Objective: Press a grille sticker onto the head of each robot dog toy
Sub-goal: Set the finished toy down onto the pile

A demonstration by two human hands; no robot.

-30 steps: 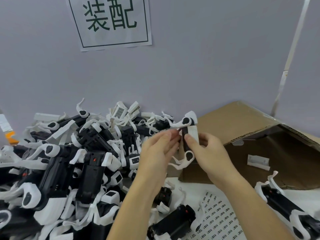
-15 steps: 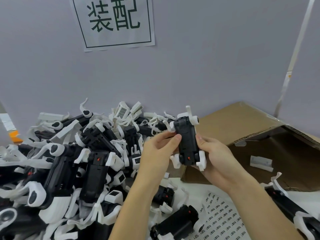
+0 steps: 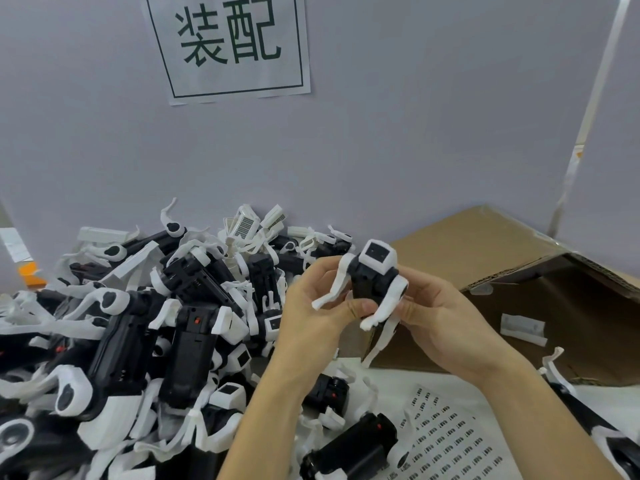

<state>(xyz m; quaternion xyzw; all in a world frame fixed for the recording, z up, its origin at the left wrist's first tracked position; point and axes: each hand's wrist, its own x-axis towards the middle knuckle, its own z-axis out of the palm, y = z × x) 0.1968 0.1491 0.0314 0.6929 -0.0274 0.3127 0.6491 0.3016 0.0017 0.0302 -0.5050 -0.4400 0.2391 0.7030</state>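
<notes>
While both hands, left (image 3: 313, 306) and right (image 3: 440, 313), curled their fingers around the robot dog toy (image 3: 372, 282), its thin legs risked snapping if squeezed hard.

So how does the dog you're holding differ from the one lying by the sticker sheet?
The held toy dog is up off the table, gripped between the left hand and right hand; the lying toy dog rests on the table beside the sticker sheet. The held one shows its white head face-on; the lying one shows mostly black body. Both are black-and-white.
</notes>
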